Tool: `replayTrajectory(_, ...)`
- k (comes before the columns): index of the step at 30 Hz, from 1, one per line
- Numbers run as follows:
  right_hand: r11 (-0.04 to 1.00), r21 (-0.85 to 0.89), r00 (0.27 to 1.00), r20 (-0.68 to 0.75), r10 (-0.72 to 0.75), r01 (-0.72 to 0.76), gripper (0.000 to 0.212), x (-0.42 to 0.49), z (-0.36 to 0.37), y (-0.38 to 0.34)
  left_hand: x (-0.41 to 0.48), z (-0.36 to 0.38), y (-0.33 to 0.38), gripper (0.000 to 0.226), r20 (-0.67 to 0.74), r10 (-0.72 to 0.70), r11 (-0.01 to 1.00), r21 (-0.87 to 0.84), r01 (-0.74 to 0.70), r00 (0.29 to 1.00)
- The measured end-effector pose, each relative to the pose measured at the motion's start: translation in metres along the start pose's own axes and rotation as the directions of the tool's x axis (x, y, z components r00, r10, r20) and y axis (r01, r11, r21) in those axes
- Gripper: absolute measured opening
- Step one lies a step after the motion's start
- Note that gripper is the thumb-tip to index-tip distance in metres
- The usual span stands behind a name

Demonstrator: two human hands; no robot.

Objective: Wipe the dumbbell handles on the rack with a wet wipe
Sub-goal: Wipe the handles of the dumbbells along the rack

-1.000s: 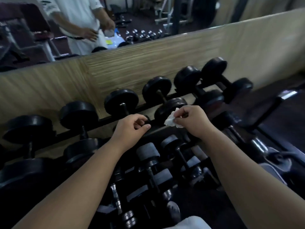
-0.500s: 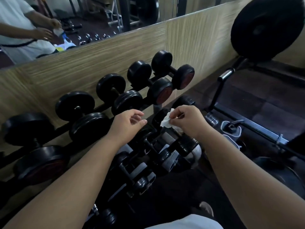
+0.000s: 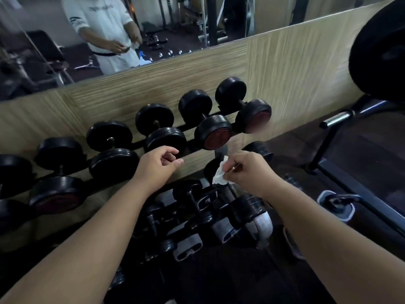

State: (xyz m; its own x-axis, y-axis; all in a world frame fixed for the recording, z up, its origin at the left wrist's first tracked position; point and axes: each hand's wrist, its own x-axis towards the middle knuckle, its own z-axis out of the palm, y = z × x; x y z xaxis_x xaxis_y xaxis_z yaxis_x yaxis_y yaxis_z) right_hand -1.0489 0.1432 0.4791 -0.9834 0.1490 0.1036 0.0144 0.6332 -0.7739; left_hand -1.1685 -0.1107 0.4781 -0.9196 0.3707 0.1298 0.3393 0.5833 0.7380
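Several black round dumbbells (image 3: 212, 130) lie in a row on the upper rail of the rack (image 3: 190, 141), against a wood-grain wall. Smaller dumbbells (image 3: 249, 210) sit on the lower tier below my hands. My right hand (image 3: 247, 172) pinches a crumpled white wet wipe (image 3: 220, 174) between thumb and fingers, held above the lower tier and off any handle. My left hand (image 3: 158, 164) hovers just in front of the upper rail, fingers loosely curled with nothing in them.
A mirror (image 3: 175, 25) above the wall panel reflects a person in white. At the right stands a barbell with a large black plate (image 3: 379, 51) and a chrome-tipped bar (image 3: 337, 119). Dark floor runs to the right of the rack.
The view has swung right along the rack, so the right end of the dumbbell row and the barbell plate came into sight. Both hands keep their pose, wipe still pinched.
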Motion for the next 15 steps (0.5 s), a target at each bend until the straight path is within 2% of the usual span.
replayTrajectory(9,0.996,0.086,0.997,0.07,-0.042,0.036,0.024,0.024,-0.025,0.019,0.003,0.015,0.011,0.025,-0.08,-0.118,0.993,0.015,0.119,0.99)
replayTrajectory(15,0.995,0.047,0.982,0.162,-0.092,0.085,0.015,0.063,-0.02,0.021,0.029,0.023,-0.003,0.027,-0.144,-0.175,0.984,-0.002,0.177,0.974)
